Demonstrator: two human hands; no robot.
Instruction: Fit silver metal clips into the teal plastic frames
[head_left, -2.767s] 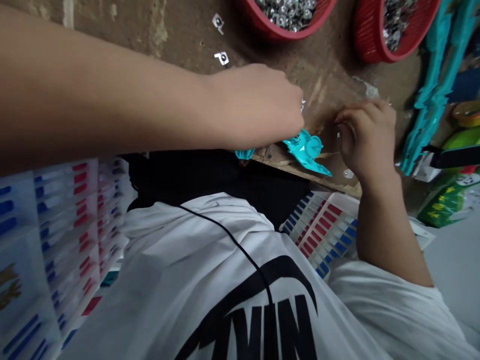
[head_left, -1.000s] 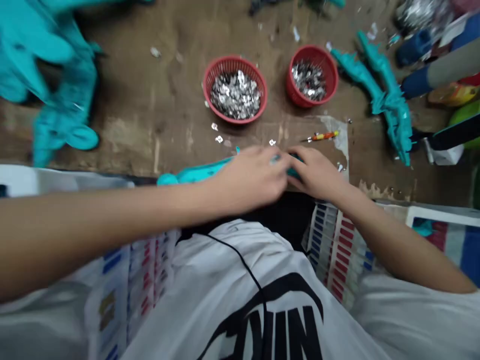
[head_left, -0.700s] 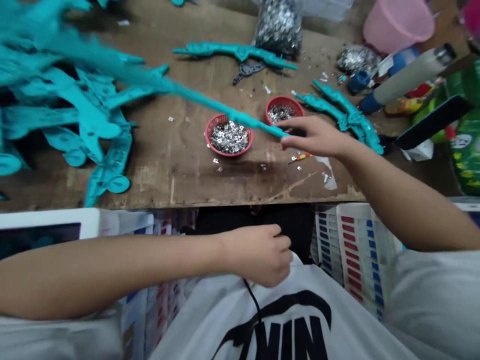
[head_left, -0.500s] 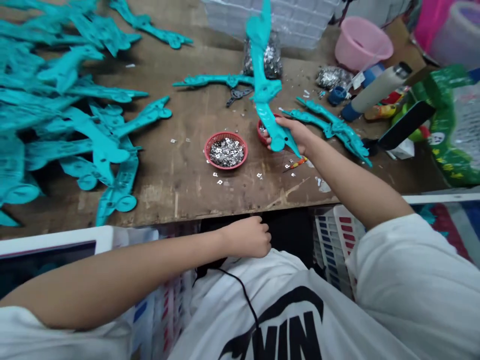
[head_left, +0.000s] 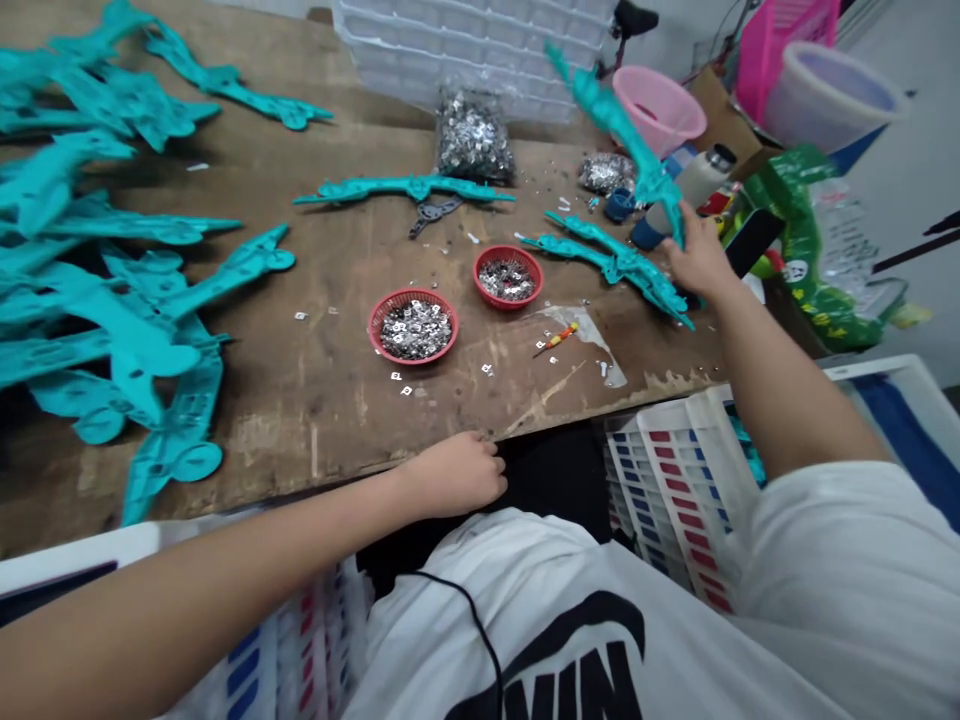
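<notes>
My right hand (head_left: 697, 255) grips one end of a long teal plastic part (head_left: 619, 120), which slants up and away to the left, above the right side of the table. Below and left of that hand lie two similar teal parts (head_left: 615, 262) side by side. My left hand (head_left: 457, 475) is curled closed at the table's front edge; whether anything is inside it is hidden. Two red baskets of small metal pieces, the nearer basket (head_left: 373, 335) and the farther basket (head_left: 477, 275), stand between the hands and the back of the table.
A heap of teal parts (head_left: 112, 320) covers the left side. Another teal part (head_left: 405, 188) lies in front of a bag of metal pieces (head_left: 474, 140). A yellow-orange screwdriver (head_left: 559, 338), a bottle (head_left: 697, 180) and a pink basin (head_left: 660, 105) are to the right.
My right hand has carried the teal part from above the farther red basket out to the right. The view has turned right; my left hand stays curled at the table edge.
</notes>
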